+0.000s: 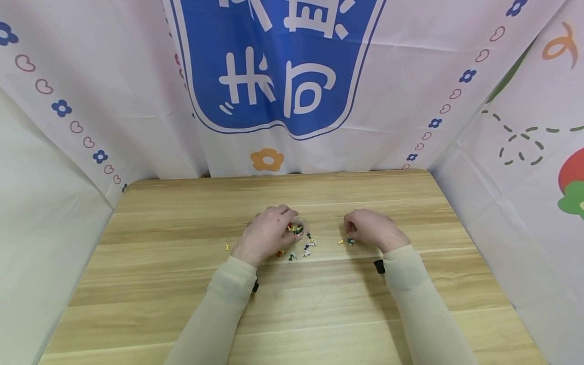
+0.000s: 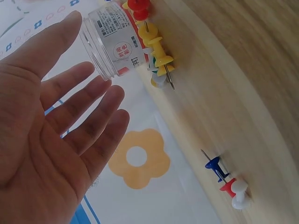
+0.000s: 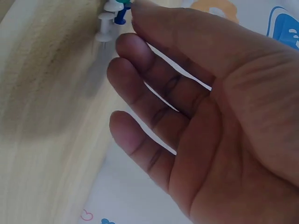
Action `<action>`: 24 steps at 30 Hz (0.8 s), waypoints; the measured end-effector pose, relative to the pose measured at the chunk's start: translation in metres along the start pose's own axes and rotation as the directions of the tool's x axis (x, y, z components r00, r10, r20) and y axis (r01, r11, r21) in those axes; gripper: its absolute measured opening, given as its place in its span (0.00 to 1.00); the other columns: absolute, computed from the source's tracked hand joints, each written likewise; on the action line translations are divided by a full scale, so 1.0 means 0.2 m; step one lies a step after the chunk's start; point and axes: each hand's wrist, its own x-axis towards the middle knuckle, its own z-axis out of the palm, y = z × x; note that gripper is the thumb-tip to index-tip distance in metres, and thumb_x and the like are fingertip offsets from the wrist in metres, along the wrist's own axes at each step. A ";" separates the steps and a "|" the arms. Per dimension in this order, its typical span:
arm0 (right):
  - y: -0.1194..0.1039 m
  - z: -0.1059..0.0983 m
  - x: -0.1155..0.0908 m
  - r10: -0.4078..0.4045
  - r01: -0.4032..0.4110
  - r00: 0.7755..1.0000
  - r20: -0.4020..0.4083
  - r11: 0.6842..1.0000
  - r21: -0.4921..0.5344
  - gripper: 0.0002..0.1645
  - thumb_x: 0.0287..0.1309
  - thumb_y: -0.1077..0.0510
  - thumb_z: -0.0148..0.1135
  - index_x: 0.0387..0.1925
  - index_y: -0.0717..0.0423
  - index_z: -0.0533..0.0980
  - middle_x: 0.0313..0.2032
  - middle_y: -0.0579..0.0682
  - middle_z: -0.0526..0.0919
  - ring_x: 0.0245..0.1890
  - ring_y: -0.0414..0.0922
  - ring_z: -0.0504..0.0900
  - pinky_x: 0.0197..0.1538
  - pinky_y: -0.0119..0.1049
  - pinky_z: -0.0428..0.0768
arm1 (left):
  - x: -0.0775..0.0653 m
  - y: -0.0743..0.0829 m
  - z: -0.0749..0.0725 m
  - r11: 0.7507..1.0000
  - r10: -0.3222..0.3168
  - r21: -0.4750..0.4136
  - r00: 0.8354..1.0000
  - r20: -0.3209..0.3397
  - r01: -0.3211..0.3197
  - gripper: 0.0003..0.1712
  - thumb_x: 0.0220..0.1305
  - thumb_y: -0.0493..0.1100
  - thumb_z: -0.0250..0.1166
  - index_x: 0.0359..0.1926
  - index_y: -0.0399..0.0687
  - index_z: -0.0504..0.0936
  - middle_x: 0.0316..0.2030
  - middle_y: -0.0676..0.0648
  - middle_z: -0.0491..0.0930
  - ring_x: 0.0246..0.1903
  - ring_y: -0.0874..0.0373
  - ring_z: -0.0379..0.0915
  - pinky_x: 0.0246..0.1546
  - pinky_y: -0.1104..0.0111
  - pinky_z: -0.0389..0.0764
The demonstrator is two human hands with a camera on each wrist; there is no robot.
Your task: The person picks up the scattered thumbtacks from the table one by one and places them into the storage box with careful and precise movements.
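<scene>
My left hand (image 1: 269, 230) holds a small clear plastic jar (image 2: 114, 39) near its threaded rim, thumb on one side and fingers on the other. The jar has a printed label, and coloured pushpins show inside it in the head view. Red and yellow pushpins (image 2: 159, 51) lie by its base. My right hand (image 1: 371, 228) is low over the table to the right, fingers bent, with the thumb tip right at a small group of white, blue and green pushpins (image 3: 105, 28). I cannot tell whether it pinches one, as the index fingertip is hidden.
Several white and blue pushpins (image 1: 307, 248) lie scattered between the hands. One yellow pushpin (image 1: 227, 247) lies left of the left hand, another yellow pushpin (image 1: 340, 242) beside the right. The wooden table (image 1: 319, 314) ends at a printed curtain (image 1: 392, 147) behind.
</scene>
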 end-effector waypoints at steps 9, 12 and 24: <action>0.01 0.01 0.01 0.006 -0.007 1.000 0.018 1.000 0.028 0.06 0.61 0.62 0.69 0.31 0.47 0.81 0.30 0.42 0.81 0.29 0.43 0.77 0.33 0.38 0.78 | 0.00 0.00 -0.01 1.000 -0.012 0.006 1.000 0.006 0.012 0.34 0.63 0.60 0.73 0.65 0.50 0.80 0.60 0.50 0.80 0.58 0.51 0.76 0.58 0.53 0.80; 0.01 0.02 0.02 -0.005 0.004 1.000 0.006 0.999 0.038 0.10 0.58 0.65 0.67 0.28 0.46 0.79 0.28 0.43 0.80 0.27 0.43 0.75 0.30 0.37 0.75 | 0.00 -0.01 -0.02 1.000 -0.015 0.018 1.000 0.000 0.015 0.31 0.66 0.59 0.69 0.65 0.50 0.80 0.61 0.50 0.80 0.59 0.51 0.76 0.58 0.53 0.80; -0.04 0.01 0.02 -0.074 0.076 0.995 -0.060 0.997 0.027 0.12 0.60 0.63 0.66 0.25 0.45 0.76 0.24 0.42 0.77 0.24 0.41 0.74 0.30 0.36 0.75 | -0.01 -0.07 -0.05 0.999 -0.049 -0.004 0.998 -0.039 0.049 0.29 0.71 0.58 0.66 0.65 0.48 0.80 0.61 0.48 0.80 0.58 0.50 0.77 0.59 0.53 0.80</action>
